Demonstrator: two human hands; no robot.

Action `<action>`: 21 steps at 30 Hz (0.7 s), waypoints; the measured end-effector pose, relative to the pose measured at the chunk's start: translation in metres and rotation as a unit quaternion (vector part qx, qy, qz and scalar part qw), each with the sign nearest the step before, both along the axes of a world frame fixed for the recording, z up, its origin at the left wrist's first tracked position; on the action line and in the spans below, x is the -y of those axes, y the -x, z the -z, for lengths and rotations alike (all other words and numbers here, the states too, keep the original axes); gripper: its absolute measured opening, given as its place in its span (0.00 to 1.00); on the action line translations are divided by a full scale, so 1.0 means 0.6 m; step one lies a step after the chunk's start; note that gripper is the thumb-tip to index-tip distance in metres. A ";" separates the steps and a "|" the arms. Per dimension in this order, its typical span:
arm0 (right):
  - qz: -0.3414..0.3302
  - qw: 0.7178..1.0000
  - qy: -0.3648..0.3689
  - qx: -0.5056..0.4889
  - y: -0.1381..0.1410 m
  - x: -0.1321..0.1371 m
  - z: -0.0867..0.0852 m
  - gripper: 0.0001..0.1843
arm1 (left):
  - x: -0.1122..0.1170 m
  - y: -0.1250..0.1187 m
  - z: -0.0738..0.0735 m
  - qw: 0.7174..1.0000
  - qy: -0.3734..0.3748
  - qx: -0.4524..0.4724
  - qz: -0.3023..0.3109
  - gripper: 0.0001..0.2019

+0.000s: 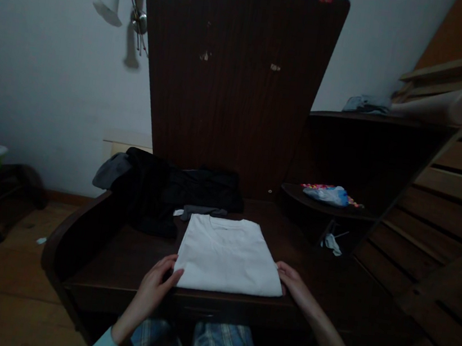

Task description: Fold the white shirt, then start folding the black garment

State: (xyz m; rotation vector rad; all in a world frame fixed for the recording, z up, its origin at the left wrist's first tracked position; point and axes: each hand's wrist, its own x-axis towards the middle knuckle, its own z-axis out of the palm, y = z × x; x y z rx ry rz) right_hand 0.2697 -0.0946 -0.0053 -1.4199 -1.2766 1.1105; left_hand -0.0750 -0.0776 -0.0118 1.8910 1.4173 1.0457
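A white T-shirt (pixel 228 255), folded into a neat flat block, lies near the front edge of the dark wooden desk (pixel 117 263), its neckline facing away from me. My left hand (pixel 157 279) holds the shirt's left edge near the front corner, thumb on top and fingers curled at the side. At the opposite edge, my right hand (pixel 291 280) grips the right side, with its fingertips partly hidden by the cloth.
Dark clothes (pixel 143 190) are heaped at the desk's back left, beside a small grey cloth (pixel 204 212). A tall dark panel (pixel 234 82) rises behind. On the right, a shelf (pixel 329 206) bears a plastic bag (pixel 328 195); wooden slats (pixel 449 224) stand beyond.
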 end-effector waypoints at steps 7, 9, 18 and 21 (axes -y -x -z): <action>0.015 1.000 -0.002 0.005 0.002 -0.002 -0.002 0.19 | 0.000 -0.001 -0.005 0.999 0.009 0.041 0.000 0.14; 0.010 1.000 -0.001 0.012 0.000 -0.003 0.003 0.19 | 0.000 -0.002 -0.007 0.999 0.006 0.037 0.004 0.14; 0.049 0.964 -0.040 0.260 -0.019 -0.010 -0.016 0.17 | -0.024 0.005 -0.029 0.995 0.078 0.067 0.018 0.22; 0.069 0.967 -0.052 0.241 -0.016 -0.026 -0.025 0.20 | -0.055 0.004 -0.033 0.989 0.113 0.084 0.037 0.22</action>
